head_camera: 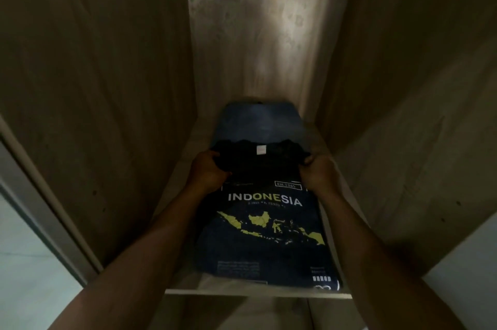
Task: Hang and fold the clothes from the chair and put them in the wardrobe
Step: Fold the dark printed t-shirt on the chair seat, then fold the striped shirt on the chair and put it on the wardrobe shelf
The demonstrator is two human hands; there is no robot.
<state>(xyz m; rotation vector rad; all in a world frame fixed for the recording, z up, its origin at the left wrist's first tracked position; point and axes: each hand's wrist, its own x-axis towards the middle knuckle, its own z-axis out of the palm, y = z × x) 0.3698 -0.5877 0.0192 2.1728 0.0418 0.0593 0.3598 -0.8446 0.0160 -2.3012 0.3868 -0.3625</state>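
A folded dark T-shirt with "INDONESIA" and a yellow map printed on it lies on a wooden wardrobe shelf. My left hand grips its far left corner near the collar. My right hand grips the far right corner. Both arms reach into the compartment. Behind the shirt, deeper on the shelf, lies a folded blue garment, partly covered by the dark shirt's collar end.
Wooden side walls close in the narrow compartment on the left and right, and a back panel stands behind. A lower compartment shows under the shelf edge. A pale door frame runs along the left.
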